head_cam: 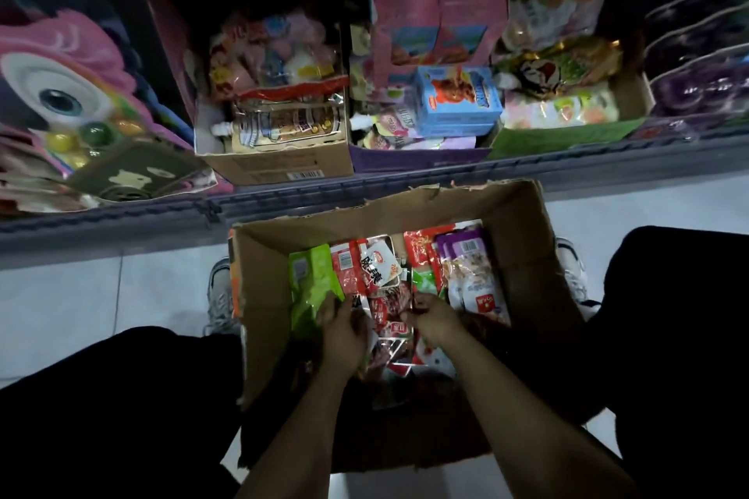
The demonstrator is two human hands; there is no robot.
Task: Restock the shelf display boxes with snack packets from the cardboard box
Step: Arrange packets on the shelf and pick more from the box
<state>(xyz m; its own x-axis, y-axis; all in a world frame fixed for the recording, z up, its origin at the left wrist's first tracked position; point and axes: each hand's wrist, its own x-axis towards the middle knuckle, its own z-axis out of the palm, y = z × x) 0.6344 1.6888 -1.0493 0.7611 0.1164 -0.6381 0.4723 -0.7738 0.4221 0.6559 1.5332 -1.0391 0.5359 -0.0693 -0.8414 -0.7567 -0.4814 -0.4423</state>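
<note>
While both hands sit deep in the carton: step in hand judged as gathering a batch of small packets to carry up to the shelf.

Cardboard box [523, 255]: on the floor between the shoes, just below the shelf edge, flaps torn; holds a green pouch [310, 288] at left, red snack packets [377, 284] in the middle, purple-and-white pouches [472, 275] at right.

Brown display box [283, 164]: on the shelf, left of centre; holds spouted pouches and pink-and-white packets, fairly full.

Purple display box [417, 156]: centre of shelf; holds a blue carton [458, 101] lying on loose pastel packets.

Green display box [563, 138]: right of centre; holds pale sachets and a gold-wrapped packet.

Left hand [344, 330]: grip curled over red packets beside the green pouch; exact hold hidden.

Right hand [431, 318]: grip curled, pinching small red packets at their edge.

Doing it well: best to square one flavour into a neat stack, lift clear of the torn flap, match to the box already showing that kind.
</note>
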